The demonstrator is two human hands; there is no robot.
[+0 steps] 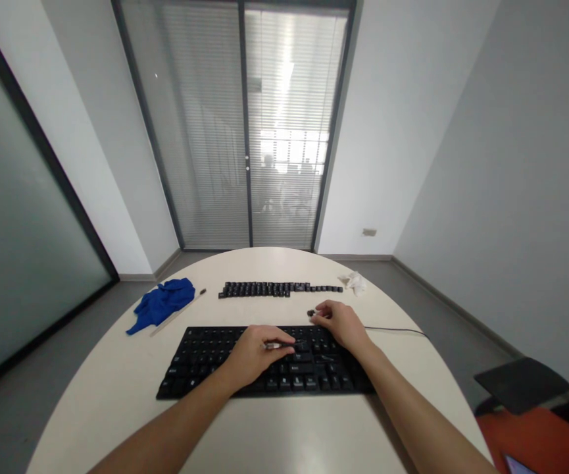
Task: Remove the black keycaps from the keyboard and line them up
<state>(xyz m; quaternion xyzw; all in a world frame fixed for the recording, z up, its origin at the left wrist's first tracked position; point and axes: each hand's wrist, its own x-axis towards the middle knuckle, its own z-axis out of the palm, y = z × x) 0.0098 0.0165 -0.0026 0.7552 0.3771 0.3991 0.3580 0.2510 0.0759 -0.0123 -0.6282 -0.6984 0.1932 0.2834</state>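
Observation:
A black keyboard (200,359) lies on the round white table (116,388) in front of me. My left hand (254,355) rests on the keyboard's middle, fingers closed on a thin metal tool (277,345) whose tip points right over the keys. My right hand (341,322) is at the keyboard's upper right edge, pinching a small black keycap (310,313) just above the table. Rows of removed black keycaps (277,289) lie lined up farther back on the table.
A blue cloth (162,301) and a thin stick (178,312) lie at the back left. A crumpled white tissue (356,283) sits at the back right. The keyboard's cable (395,328) runs right. A black and orange chair (525,388) stands at the right.

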